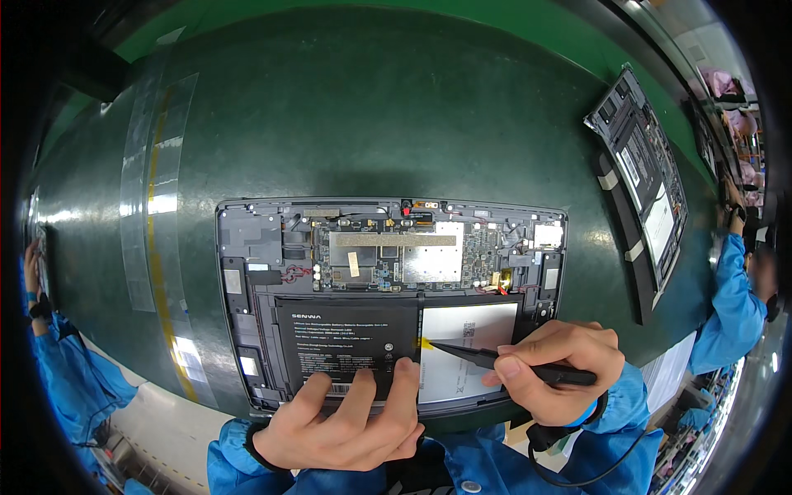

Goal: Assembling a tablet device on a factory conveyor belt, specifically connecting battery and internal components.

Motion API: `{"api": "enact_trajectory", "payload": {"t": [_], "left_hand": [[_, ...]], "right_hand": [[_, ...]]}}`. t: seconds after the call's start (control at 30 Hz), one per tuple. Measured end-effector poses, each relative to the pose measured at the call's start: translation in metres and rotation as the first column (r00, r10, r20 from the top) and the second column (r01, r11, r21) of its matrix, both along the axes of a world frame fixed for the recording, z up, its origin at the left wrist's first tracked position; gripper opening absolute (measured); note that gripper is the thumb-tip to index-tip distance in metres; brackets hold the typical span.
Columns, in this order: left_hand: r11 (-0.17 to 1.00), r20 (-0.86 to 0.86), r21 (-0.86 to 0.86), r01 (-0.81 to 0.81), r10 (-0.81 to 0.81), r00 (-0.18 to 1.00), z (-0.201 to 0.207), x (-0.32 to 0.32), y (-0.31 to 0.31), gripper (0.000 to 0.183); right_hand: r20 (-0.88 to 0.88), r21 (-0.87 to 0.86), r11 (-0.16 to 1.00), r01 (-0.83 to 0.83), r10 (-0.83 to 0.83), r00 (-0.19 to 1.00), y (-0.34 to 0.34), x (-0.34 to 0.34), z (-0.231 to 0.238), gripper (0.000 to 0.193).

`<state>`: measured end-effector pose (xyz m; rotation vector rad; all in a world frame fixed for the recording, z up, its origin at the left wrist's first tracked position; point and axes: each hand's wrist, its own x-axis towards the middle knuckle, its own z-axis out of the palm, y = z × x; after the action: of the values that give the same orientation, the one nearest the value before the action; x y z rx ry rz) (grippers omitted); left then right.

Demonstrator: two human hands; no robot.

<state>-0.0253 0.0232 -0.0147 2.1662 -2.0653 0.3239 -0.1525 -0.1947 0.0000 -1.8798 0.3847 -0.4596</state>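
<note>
An opened tablet-like device [224, 280] lies flat before me, its circuit board [375, 276] showing along the far half. The near half holds a black battery pack [330, 326] on the left and a silver-white pack [487, 326] on the right. My left hand [351, 433] rests with spread fingertips on the black pack's near part. Black tweezers [466, 353] are gripped in my right hand [569, 375]. Their tip points left and meets a small yellow piece [426, 345] at the seam between the packs; whether they pinch it is too small to tell.
Another opened device [648, 190] stands at the far right, beside a long black bar [624, 235]. Clear tape strips [169, 206] with a yellow line cross the green table [371, 107] on the left. People in blue sleeves sit at the left [78, 379] and right [722, 297] edges.
</note>
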Motion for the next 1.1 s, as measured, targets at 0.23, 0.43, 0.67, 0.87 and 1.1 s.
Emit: {"api": "enact_trajectory", "payload": {"t": [0.23, 0.43, 0.67, 0.87, 1.1], "left_hand": [[1.0, -0.002, 0.018, -0.004, 0.004, 1.0, 0.0, 0.0, 0.0, 0.048], [1.0, -0.013, 0.003, -0.017, 0.018, 1.0, 0.0, -0.001, -0.001, 0.047], [1.0, 0.019, -0.009, 0.023, -0.023, 1.0, -0.001, 0.002, -0.001, 0.046], [1.0, 0.006, 0.002, 0.007, -0.007, 1.0, 0.0, 0.004, -0.008, 0.043], [1.0, -0.028, -0.005, -0.023, 0.023, 0.999, -0.003, 0.003, -0.007, 0.043]], "right_hand": [[0.031, 0.02, 1.0, 0.009, -0.009, 0.999, 0.001, 0.0, -0.004, 0.014], [0.034, 0.021, 1.0, 0.001, -0.002, 0.999, 0.0, -0.001, -0.003, 0.014], [0.029, 0.027, 1.0, -0.011, 0.01, 1.0, 0.0, -0.001, -0.001, 0.014], [-0.012, -0.021, 1.0, -0.017, 0.017, 1.0, -0.002, 0.0, 0.0, 0.013], [0.046, -0.104, 0.994, -0.015, 0.02, 0.999, -0.013, -0.004, -0.002, 0.015]]}}
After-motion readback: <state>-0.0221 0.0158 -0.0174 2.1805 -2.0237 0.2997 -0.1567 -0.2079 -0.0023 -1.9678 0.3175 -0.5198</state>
